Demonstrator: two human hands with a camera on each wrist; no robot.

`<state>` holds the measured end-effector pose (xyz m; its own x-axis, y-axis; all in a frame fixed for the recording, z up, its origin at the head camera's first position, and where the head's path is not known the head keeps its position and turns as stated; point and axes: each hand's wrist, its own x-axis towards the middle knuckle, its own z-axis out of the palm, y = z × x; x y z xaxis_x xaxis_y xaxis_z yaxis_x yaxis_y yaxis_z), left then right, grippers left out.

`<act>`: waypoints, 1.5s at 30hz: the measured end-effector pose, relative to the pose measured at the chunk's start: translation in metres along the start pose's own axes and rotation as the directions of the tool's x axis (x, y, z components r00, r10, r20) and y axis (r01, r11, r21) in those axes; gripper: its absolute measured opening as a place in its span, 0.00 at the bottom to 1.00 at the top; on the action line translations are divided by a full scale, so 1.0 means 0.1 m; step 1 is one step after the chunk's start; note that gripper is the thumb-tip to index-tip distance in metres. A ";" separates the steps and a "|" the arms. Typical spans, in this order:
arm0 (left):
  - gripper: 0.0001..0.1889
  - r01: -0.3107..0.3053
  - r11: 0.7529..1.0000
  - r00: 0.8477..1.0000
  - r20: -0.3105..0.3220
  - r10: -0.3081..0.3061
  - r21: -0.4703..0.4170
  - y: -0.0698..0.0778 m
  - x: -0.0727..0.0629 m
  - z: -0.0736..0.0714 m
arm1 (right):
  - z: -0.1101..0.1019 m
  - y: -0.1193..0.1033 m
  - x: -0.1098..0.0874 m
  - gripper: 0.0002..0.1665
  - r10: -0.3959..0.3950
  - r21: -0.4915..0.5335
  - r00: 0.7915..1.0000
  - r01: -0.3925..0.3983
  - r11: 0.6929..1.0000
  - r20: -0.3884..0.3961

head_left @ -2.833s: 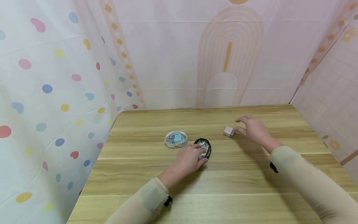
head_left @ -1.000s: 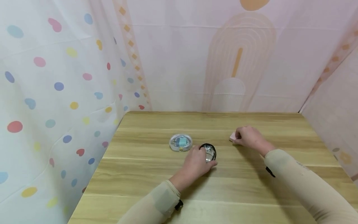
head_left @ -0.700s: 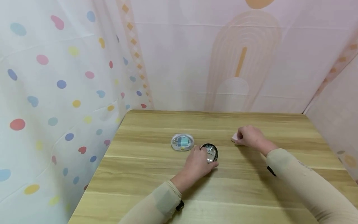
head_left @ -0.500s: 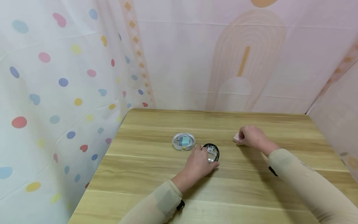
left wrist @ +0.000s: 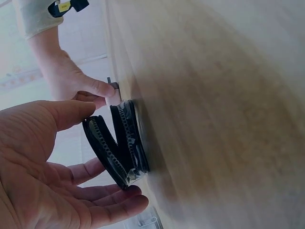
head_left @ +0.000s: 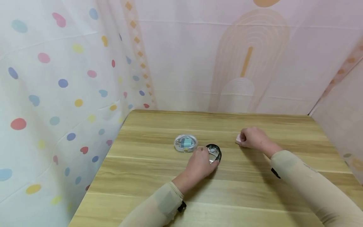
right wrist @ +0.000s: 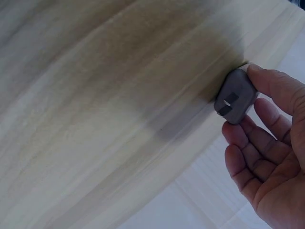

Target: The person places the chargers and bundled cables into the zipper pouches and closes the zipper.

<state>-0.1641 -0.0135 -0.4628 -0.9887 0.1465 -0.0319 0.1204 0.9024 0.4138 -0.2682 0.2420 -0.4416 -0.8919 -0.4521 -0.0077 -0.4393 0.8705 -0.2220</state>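
My left hand (head_left: 197,165) grips a small clear zip case with black edging (head_left: 214,153) on the table. In the left wrist view the zip case (left wrist: 102,143) gapes, its lid tilted up, with the thumb at the lid's free edge and the fingers near the other end. My right hand (head_left: 253,138) pinches a pink charger plug (head_left: 238,139) between thumb and fingers. The right wrist view shows the plug's grey face (right wrist: 236,95), with two flat prongs, close against the tabletop.
Left of the zip case lies another oval clear case (head_left: 176,145) with a teal and blue plug (head_left: 187,142) inside. Both sit on a wooden table (head_left: 227,195). A dotted curtain (head_left: 65,119) hangs along the left side and pale patterned cloth (head_left: 181,63) behind.
My right hand, at first spread beside the pink plug, has come down and pinched it. Over the last half second my left thumb has drawn in against the zip case. The head view has shifted slightly.
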 end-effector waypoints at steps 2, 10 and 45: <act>0.36 -0.006 1.000 1.000 -0.015 0.006 -0.017 -0.01 0.01 -0.02 | 0.02 0.00 0.01 0.10 -0.017 -0.002 1.000 0.017 1.000 -0.024; 0.29 -0.030 0.992 0.999 -0.031 0.026 -0.119 -0.10 0.04 -0.09 | 0.10 -0.04 0.00 0.12 -0.137 -0.024 0.980 0.135 0.991 -0.143; 0.24 -0.087 0.920 0.996 -0.040 0.078 -0.382 -0.27 0.08 -0.22 | 0.40 -0.54 -0.10 0.27 -0.684 -0.305 0.590 0.619 0.724 -0.428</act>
<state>-0.1769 -0.0453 -0.4544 -0.9792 0.1998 0.0366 0.1626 0.6629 0.7309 -0.2312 0.1919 -0.4687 -0.2716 -0.7794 0.5646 -0.9025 0.4099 0.1318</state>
